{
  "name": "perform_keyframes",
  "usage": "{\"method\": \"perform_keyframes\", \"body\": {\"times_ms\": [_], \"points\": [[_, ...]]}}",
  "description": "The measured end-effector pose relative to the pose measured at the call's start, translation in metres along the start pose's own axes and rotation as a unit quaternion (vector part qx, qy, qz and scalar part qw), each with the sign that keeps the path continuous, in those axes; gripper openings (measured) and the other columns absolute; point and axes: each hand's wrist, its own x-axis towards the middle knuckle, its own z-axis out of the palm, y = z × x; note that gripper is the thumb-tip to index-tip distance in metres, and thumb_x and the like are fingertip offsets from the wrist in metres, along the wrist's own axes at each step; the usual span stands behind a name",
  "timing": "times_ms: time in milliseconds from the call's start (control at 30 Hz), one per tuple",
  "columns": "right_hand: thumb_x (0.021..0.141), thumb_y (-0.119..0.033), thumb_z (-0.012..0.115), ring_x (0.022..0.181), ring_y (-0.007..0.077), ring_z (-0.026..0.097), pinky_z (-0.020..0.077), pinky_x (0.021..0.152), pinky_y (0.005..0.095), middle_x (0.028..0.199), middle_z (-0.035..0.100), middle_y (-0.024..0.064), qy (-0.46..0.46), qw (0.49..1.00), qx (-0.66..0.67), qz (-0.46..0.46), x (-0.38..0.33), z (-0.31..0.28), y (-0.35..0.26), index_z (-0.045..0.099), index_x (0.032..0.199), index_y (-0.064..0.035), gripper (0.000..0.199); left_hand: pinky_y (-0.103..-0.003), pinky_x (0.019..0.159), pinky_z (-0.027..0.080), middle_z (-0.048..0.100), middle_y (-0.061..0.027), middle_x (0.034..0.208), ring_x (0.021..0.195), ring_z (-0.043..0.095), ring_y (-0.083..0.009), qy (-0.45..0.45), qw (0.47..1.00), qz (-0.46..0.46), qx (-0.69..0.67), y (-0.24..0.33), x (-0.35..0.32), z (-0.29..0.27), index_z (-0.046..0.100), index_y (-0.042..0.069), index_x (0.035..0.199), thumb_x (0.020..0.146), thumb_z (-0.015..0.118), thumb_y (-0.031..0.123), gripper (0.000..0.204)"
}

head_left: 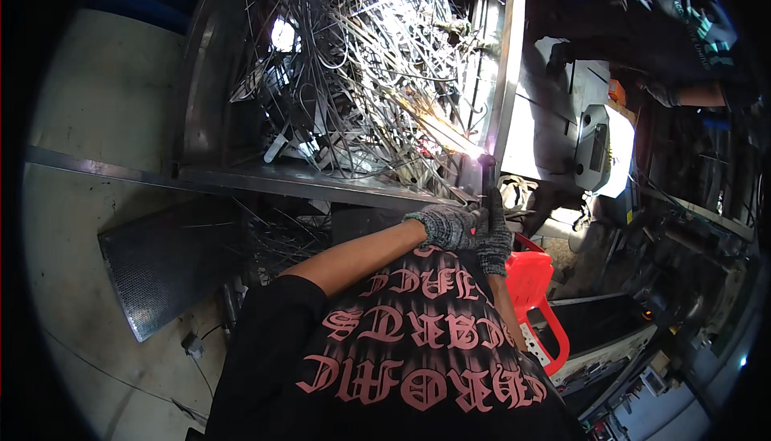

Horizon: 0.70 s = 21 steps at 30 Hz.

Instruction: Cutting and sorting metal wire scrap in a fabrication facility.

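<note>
Both my hands wear grey knitted gloves and meet at the near right corner of a big metal bin. My right hand point(496, 242) is closed round a dark cutting or welding torch point(488, 174). Its tip glows white-violet at the bin's right inner side, and orange sparks fly from it to the far left. Pressed close beside it, my left hand point(451, 226) has its fingers curled in at the torch's lower end; the gloves partly hide the grip. The bin point(313, 186) holds a tangle of thin metal strips and wire scrap point(361, 63).
A perforated metal sheet point(165, 268) leans at the left. On the right are a red plastic chair point(532, 276) and a white machine housing point(606, 150). Another person in dark clothes point(683, 31) is at the far right, with a gloved hand point(660, 92) near the equipment.
</note>
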Motion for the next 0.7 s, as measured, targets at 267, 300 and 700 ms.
{"method": "perform_keyframes", "body": {"times_ms": [267,300,700], "points": [[0.090,0.002,0.052,0.127,0.0247,0.054,0.0417,0.104,0.0330,0.141,0.053,0.0149,0.005,1.000,-0.010,0.006,-0.001,0.001,0.001,0.036,0.150,-0.0124,0.063,-0.045,0.086,0.051,0.065,-0.0229,0.105,0.098,0.063,-0.0398,0.078,0.995,0.060,-0.022,-0.009,0.004,0.010,0.056,0.005,0.121,0.087,0.061,0.039,0.048],[0.090,0.002,0.052,0.127,0.0247,0.054,0.0417,0.104,0.0330,0.141,0.053,0.0149,0.006,1.000,-0.010,0.007,-0.001,0.001,0.001,0.036,0.150,-0.0124,0.063,-0.045,0.086,0.051,0.065,-0.0229,0.105,0.098,0.063,-0.0398,0.078,0.995,0.060,-0.022,-0.009,0.004,0.010,0.056,0.005,0.121,0.087,0.061,0.039,0.048],[0.094,-0.003,0.049,0.124,0.0206,0.056,0.0441,0.100,0.0309,0.143,0.052,0.0130,-0.020,0.999,-0.037,-0.002,-0.002,-0.006,-0.006,0.032,0.152,-0.0134,0.061,-0.045,0.088,0.050,0.063,-0.0227,0.113,0.101,0.062,-0.0405,0.079,0.994,0.078,-0.026,-0.017,0.011,0.022,0.054,0.003,0.121,0.087,0.063,0.034,0.048]]}}
